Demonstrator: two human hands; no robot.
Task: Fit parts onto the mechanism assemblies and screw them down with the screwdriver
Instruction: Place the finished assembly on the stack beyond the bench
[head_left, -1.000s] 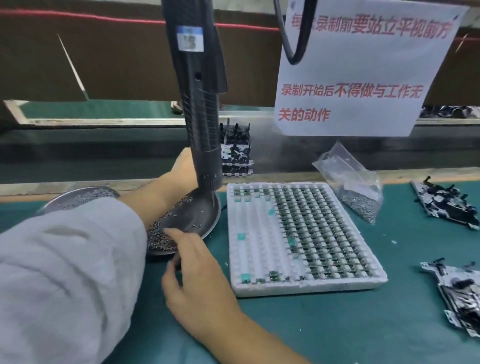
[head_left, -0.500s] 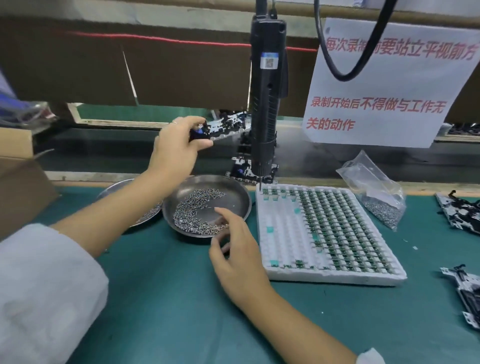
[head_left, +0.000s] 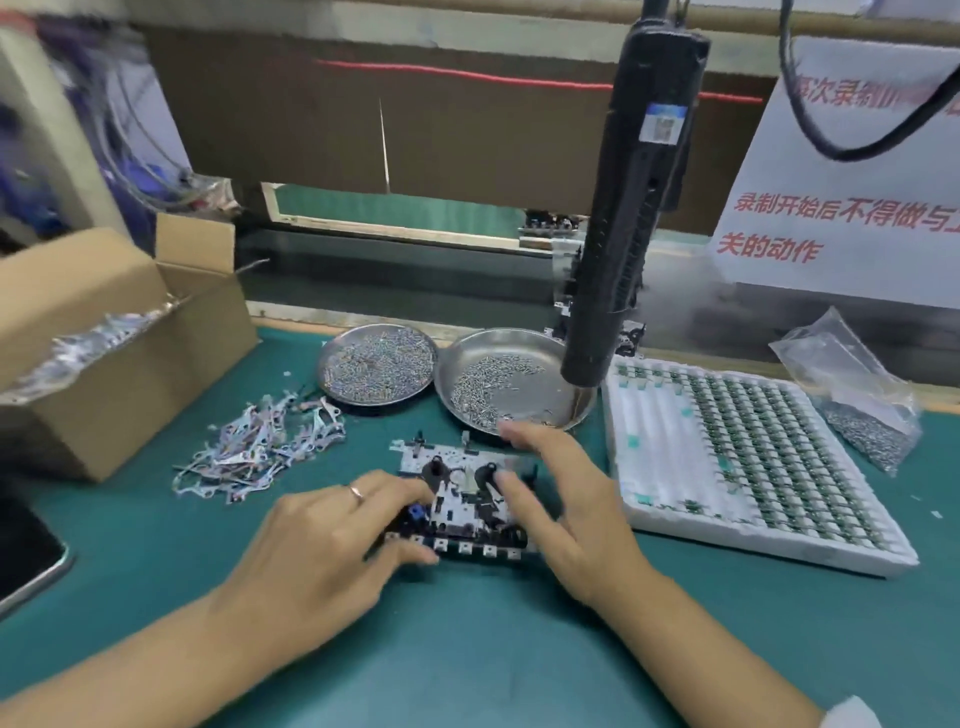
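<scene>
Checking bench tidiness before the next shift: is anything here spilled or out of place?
Thin metal parts lie in a loose tangled heap on the green mat beside the cardboard box, not in a dish. The screws stay inside both metal dishes.

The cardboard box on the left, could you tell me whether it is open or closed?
Open. The cardboard box has a flap standing up at the back, and a shiny heap of parts shows through its top opening.

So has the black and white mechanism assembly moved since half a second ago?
Yes. The mechanism assembly came down from above the steel screw dish onto the mat before it.
</scene>
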